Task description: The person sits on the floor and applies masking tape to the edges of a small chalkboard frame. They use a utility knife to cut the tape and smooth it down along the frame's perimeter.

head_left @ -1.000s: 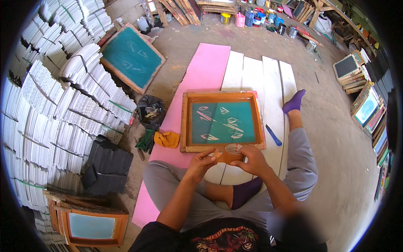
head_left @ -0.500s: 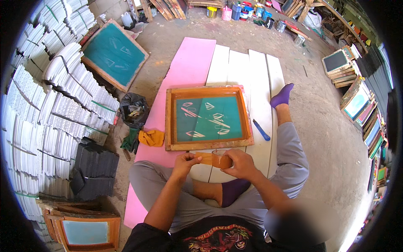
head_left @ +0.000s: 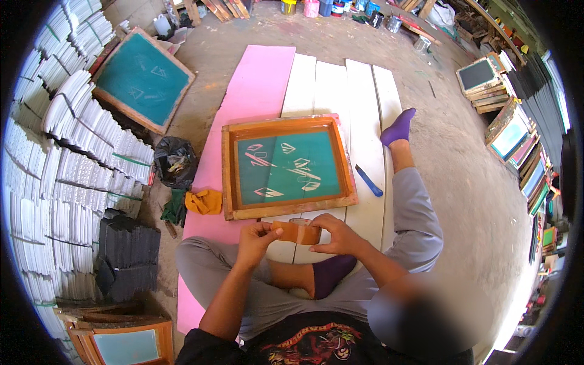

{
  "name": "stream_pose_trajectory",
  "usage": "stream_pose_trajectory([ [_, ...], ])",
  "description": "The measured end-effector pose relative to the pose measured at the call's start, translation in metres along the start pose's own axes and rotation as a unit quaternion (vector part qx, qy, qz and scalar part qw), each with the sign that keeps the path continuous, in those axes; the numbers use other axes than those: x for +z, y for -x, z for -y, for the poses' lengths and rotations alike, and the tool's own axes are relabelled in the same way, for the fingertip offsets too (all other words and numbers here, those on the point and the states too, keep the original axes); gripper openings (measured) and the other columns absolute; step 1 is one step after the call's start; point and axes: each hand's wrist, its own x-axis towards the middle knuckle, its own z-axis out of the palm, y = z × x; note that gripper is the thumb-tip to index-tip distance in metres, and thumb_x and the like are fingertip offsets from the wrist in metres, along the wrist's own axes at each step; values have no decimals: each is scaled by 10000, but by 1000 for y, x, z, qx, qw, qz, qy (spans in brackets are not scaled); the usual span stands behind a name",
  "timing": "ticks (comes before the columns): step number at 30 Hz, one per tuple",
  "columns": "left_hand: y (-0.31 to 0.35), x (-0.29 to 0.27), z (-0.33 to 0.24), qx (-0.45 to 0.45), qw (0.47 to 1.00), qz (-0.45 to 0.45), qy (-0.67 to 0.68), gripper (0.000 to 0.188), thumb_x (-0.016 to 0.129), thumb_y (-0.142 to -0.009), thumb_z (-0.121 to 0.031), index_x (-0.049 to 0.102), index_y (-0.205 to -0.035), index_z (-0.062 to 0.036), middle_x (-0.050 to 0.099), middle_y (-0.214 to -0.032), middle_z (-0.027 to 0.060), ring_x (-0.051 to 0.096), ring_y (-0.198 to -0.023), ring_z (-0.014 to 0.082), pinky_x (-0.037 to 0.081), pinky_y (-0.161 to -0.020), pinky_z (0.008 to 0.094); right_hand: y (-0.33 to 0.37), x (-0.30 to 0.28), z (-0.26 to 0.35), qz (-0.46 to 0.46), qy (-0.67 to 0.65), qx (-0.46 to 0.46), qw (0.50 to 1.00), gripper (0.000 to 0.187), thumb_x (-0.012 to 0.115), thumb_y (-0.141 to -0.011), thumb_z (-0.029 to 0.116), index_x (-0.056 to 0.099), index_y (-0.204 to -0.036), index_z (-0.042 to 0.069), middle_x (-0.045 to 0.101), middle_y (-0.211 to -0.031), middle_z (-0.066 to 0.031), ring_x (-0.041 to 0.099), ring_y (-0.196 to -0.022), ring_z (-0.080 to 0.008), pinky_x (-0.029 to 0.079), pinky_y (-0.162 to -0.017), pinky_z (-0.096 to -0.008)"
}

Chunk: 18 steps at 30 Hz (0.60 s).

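Note:
In front of my crossed legs I hold a roll of brown packing tape (head_left: pixel 309 234). My right hand (head_left: pixel 338 236) grips the roll from the right. My left hand (head_left: pixel 258 242) pinches the loose tape end between thumb and finger, with a short stretch of tape running to the roll. Just beyond both hands lies a wooden screen-printing frame (head_left: pixel 229 173) with a teal mesh (head_left: pixel 267 172), on which pale angular shapes show. Right of this frame rests a blue cutter knife (head_left: pixel 369 181). A mustard-yellow cloth (head_left: pixel 204 202) is left of the frame's near corner.
Pink board (head_left: pixel 250 79) and white planks (head_left: pixel 359 140) lie under the frame. On the left stand stacked white sheets (head_left: pixel 67 164), a black bag (head_left: pixel 175 161) and another teal screen (head_left: pixel 143 79). More frames (head_left: pixel 511 137) lean at the right; paint cans (head_left: pixel 311 8) stand at the back.
The whole view has shifted, so the frame and boards appear further left and slightly higher. Both hands keep their hold on the tape, and the roll is turned a little, showing more of its outer side.

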Motion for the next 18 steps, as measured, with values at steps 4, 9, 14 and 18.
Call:
stream_pose_trajectory([
  [4, 10, 17, -14, 0, 995, 0, -104, 202, 798, -897, -135, 745, -967, 48, 747, -849, 63, 663, -751, 85, 517, -688, 234, 16, 0, -60, -152, -38, 238, 959, 500, 843, -811, 314, 686, -1145, -24, 712, -1037, -174, 699, -915, -335, 569, -811, -417],
  [9, 11, 23, -20, -9, 983, -11, -180, 217, 799, -899, -142, 745, -967, 57, 749, -852, 68, 664, -765, 82, 524, -694, 236, 7, -35, -123, -259, 194, 477, 817, 640, 750, -862, 498, 685, -1016, -120, 716, -853, -240, 739, -824, -331, 594, -691, -384],
  [14, 3, 25, -9, -13, 987, -5, -160, 218, 802, -895, -137, 743, -968, 60, 750, -856, 79, 669, -763, 91, 531, -702, 242, 4, -31, -147, -248, 112, 547, 792, 653, 731, -864, 547, 677, -868, -104, 708, -797, -244, 727, -666, -303, 576, -495, -387],
  [18, 1, 25, -3, -13, 988, -15, -152, 205, 800, -897, -129, 743, -963, 57, 748, -855, 76, 670, -754, 96, 530, -698, 241, 7, -22, -142, -304, 36, 511, 803, 518, 778, -872, 424, 651, -798, -73, 682, -710, -170, 675, -554, -229, 572, -457, -352],
])
